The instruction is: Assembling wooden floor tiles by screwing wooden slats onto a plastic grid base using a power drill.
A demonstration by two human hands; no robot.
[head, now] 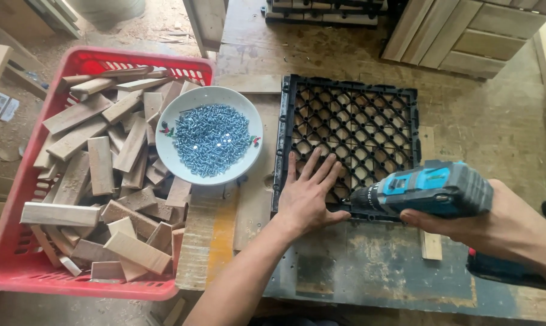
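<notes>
Left hand (309,196) is flat, palm down, fingers fanned out across the lower left part of the black square plastic lattice tile (349,140), pinning it to the worn, stained wooden workbench (369,271). Nothing gripped there: the hand is open, and the forearm comes up from the bottom edge at a slant, wrist straight. Right hand (496,220) comes in from the right, wrapped tight around the teal and dark grey cordless drill (427,192), fingers closed around its body. The drill lies nearly level, nose pointing left, its tip at the tile's near edge just beside the left thumb; whether the bit touches the plastic I cannot tell. The tile sits in the middle of the bench. Left of it, a white round ceramic bowl (170,136) heaped with silvery screws (211,139) rests on the corner of a red plastic basket (19,181) full of short brown wooden blocks (101,166).
</notes>
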